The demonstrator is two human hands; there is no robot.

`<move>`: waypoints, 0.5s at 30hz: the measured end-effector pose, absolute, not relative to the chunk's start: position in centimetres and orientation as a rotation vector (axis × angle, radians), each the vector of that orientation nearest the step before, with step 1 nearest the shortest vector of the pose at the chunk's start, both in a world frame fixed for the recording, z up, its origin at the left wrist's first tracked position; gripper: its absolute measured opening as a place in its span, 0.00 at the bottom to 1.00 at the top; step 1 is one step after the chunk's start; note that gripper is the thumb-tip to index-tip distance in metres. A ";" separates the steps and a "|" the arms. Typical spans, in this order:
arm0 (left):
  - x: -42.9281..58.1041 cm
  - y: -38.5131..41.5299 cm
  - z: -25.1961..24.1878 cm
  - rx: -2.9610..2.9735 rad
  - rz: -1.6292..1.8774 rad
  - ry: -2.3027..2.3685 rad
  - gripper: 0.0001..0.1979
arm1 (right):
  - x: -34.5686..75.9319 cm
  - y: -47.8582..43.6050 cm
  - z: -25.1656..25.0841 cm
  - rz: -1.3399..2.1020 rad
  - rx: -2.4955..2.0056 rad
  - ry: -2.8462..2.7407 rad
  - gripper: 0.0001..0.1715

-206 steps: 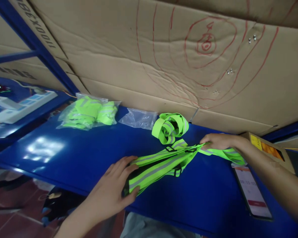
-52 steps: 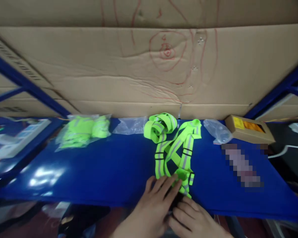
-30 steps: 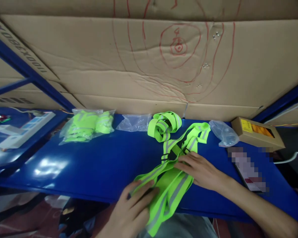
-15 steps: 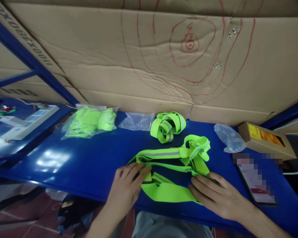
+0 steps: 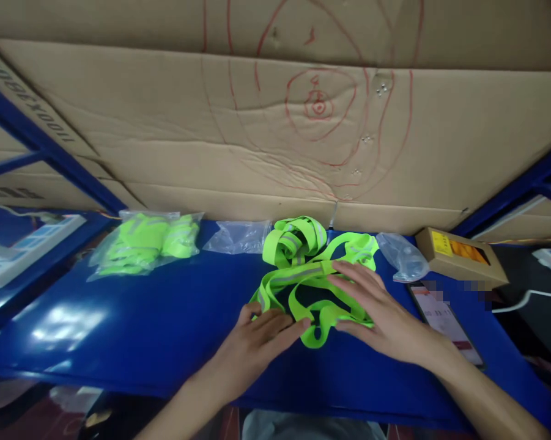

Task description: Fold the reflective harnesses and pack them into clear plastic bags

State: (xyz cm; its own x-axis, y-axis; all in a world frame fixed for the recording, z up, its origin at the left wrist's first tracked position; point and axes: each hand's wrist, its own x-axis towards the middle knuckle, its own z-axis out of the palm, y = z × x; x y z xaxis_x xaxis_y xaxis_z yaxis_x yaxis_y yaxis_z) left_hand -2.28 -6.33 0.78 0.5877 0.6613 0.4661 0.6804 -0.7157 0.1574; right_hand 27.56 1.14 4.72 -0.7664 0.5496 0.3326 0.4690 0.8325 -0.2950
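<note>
A neon-green reflective strap vest lies bunched on the blue table, its grey stripes showing. My left hand rests flat on its near left corner with fingers stretched out. My right hand lies spread over its right side, palm down. Both hands press on the straps and neither grips them. A second rolled green vest sits just behind, touching the bunch.
A plastic bag of green vests lies at the back left, an empty clear bag beside it. Another clear bag, a cardboard box and a phone lie at the right. A cardboard wall stands behind.
The vest went from stretched out sideways to gathered into a compact bunch farther back on the table. Both hands moved inward and forward onto it.
</note>
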 end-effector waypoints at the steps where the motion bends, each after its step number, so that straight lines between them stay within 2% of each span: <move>1: -2.0 -5.9 1.9 -2.800 -0.787 -1.103 0.32 | 26.7 2.0 5.2 0.276 -0.737 -2.609 0.38; 3: -1.4 -4.9 3.9 -2.847 -0.788 -1.039 0.31 | 25.4 4.1 5.6 0.377 -0.655 -2.678 0.34; 6: -1.2 -2.7 5.5 -2.884 -0.776 -1.082 0.29 | 25.1 7.0 5.6 0.483 -0.603 -2.686 0.16; 8: -1.7 -1.1 5.7 -2.915 -0.735 -1.142 0.30 | 26.1 8.3 5.2 0.437 -0.700 -2.601 0.13; 11: -2.8 0.7 5.2 -2.950 -0.627 -1.161 0.28 | 28.3 9.3 4.0 0.360 -0.866 -2.529 0.14; 15: -4.0 1.2 4.7 -2.824 -0.568 -1.128 0.14 | 30.8 10.0 1.0 0.296 -1.073 -2.576 0.33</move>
State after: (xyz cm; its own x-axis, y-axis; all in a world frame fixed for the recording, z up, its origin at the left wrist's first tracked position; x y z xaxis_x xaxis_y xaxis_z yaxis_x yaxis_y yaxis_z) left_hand -3.99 1.17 4.66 0.6670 0.6563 0.3526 0.6740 -0.7332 0.0897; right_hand 30.82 10.01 1.01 -0.6597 0.7173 0.2240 0.6478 0.6940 -0.3143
